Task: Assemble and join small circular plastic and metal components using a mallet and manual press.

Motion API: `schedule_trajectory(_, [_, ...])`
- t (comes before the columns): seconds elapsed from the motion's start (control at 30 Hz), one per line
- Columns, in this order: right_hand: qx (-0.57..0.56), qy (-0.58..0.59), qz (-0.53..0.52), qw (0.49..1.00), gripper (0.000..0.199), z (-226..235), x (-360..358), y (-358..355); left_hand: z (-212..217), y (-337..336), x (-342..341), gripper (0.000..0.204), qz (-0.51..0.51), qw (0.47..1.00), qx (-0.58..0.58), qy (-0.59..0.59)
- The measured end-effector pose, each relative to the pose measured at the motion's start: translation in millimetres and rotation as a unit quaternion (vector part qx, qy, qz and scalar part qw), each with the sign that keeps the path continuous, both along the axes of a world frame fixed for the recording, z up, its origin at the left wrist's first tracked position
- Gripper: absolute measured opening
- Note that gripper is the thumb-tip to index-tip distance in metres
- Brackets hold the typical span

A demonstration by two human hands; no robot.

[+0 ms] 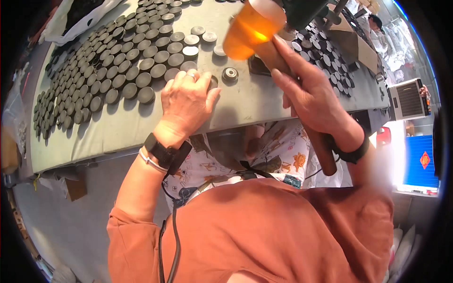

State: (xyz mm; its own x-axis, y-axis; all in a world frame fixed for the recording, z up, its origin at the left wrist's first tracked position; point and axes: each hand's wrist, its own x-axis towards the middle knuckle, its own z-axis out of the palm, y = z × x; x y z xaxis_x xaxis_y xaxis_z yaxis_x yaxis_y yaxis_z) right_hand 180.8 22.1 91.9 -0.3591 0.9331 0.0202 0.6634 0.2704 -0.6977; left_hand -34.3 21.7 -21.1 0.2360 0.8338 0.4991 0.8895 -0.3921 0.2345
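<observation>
The table (pixel 141 127) is the biggest thing; its grey top fills the upper part of the view and bends with the lens. On its left half lies a large field of dark round discs (pixel 108 66), set close together in rows. A second, smaller field of discs (pixel 325 56) lies on the right side, partly hidden behind the right arm.

The mallet (pixel 255 30) comes next. Its orange, half-clear head is raised above the table, near the top middle of the picture, and its brown wooden handle runs down and to the right, past the wrist. The right hand (pixel 311 94) is closed around this handle at its middle, with the fingers wrapped tight on the wood.

The left hand (pixel 186 101) rests on the table, just below the mallet head and to its left. Its fingers are bent and pressed together over a small disc (pixel 213 82), of which only the edge shows at the fingertips. A ring is on one finger, and a black watch (pixel 165 153) is on the wrist.

Just to the right of the fingertips, apart from them, stands one small part (pixel 230 74), round, with a shiny metal centre.
</observation>
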Motion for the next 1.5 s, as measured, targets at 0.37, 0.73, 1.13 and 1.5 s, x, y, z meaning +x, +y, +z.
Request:
schedule_trajectory(0.37, [0.122,-0.157,0.110,0.974,0.051,-12.2,-12.1,24.1,-7.6,-0.3,-4.7,0.030,-0.001,1.000,0.016,-0.026])
schedule_trajectory(0.73, [0.148,-0.067,0.121,0.979,0.052,-26.4,-7.8,24.5,-4.8,-1.8,-2.6,0.031,0.006,0.999,-0.002,-0.033])
schedule_trajectory(1.13, [0.109,0.011,0.089,0.990,0.052,-13.8,-5.0,12.7,-7.2,-0.4,-1.3,0.042,0.020,0.996,-0.002,-0.084])
schedule_trajectory(1.5, [-0.188,0.264,-0.048,0.945,0.055,-23.3,66.5,-37.4,0.6,-2.1,-0.5,0.045,0.005,0.996,0.021,-0.090])
